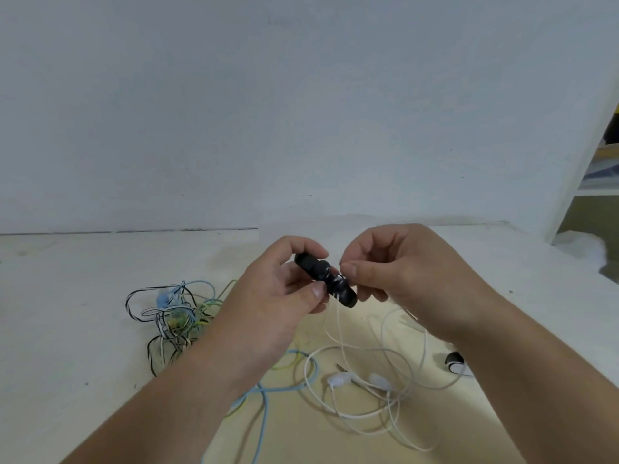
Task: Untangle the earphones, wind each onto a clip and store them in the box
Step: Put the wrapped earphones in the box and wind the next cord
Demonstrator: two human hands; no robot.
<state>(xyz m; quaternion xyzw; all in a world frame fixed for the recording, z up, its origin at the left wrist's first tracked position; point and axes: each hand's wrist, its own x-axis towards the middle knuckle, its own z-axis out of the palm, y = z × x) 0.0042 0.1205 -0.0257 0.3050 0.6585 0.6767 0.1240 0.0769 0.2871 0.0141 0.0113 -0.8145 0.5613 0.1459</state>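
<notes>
My left hand [278, 296] grips a black clip [326, 284] above the table, thumb and fingers curled round its left end. My right hand [398, 272] pinches the white earphone cable [338, 329] against the clip's right end, where a few white turns cross it. The rest of that white cable hangs down and lies in loose loops on the table, with its earbuds [338, 380] below my hands. A tangle of black-and-white, blue and green earphones [170, 316] lies to the left. No box is in view.
A second black clip [455, 361] lies on the table at the right, by my right forearm. A blue cable [264, 406] runs toward the front edge. The white wall stands close behind the table [67, 313]. A shelf unit [589, 182] stands at far right.
</notes>
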